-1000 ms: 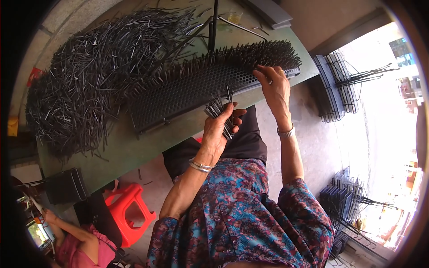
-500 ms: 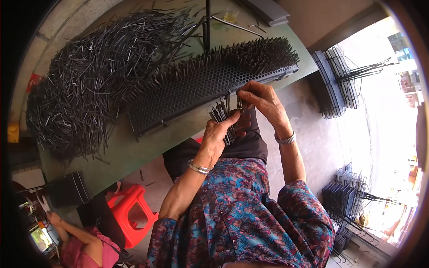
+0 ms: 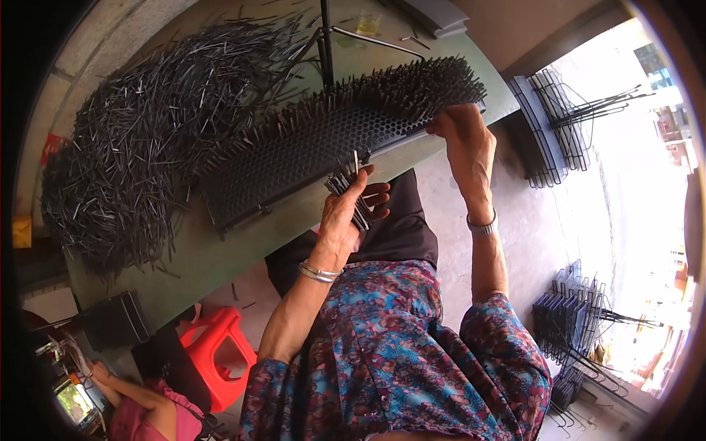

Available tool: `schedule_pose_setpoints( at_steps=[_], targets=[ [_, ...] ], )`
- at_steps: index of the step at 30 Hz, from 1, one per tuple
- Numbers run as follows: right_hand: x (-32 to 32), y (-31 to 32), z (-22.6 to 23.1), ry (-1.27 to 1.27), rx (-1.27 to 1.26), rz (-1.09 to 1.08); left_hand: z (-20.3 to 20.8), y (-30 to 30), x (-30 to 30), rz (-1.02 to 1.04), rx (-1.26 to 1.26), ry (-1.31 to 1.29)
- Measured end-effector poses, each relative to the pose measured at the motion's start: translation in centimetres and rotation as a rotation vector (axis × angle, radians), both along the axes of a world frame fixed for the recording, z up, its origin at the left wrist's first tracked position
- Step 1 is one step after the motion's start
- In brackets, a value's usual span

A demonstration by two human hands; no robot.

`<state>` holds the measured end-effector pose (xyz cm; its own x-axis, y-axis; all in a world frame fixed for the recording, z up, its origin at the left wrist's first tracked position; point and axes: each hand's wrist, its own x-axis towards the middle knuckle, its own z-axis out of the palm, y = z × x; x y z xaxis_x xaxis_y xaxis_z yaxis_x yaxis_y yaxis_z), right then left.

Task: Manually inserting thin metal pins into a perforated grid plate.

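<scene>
Big heap of loose pins (image 3: 140, 140) on the green table (image 3: 220, 257), left hand (image 3: 351, 213) closed around a bundle of pins (image 3: 347, 185), right hand (image 3: 463, 140) pinching the perforated panel's (image 3: 309, 151) edge – best keep it steady, feeding pins singly

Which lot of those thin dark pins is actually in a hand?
The small bundle of pins in the left hand. The big loose heap lies on the table, and the others stand in the perforated board.
</scene>
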<state>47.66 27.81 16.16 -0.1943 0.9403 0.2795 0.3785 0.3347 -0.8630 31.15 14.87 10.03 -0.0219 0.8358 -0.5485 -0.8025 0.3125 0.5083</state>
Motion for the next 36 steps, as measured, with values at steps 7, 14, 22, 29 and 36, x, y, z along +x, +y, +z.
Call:
schedule_pose_setpoints(
  at_steps=[7, 14, 22, 29, 36],
  targets=[
    [-1.0, 1.7, -1.4, -0.159, 0.346, -0.067, -1.8, 0.4, -0.5, 0.045, -0.017, -0.046],
    [-1.1, 2.6, -1.3, -0.271, 0.207, -0.066, -0.9, 0.2, -0.1, 0.086, -0.071, -0.06],
    [-2.1, 3.1, -2.4, -0.334, 0.253, 0.012, -0.3, -0.1, 0.0, 0.022, 0.075, -0.035],
    [-2.5, 3.5, -2.6, -0.379, 0.32, 0.15, 0.3, -0.3, 0.5, 0.06, 0.057, -0.001],
    [-2.5, 2.3, -2.8, -0.39, 0.337, -0.055, 0.6, -0.6, 0.3, 0.053, 0.118, 0.039]
  ],
)
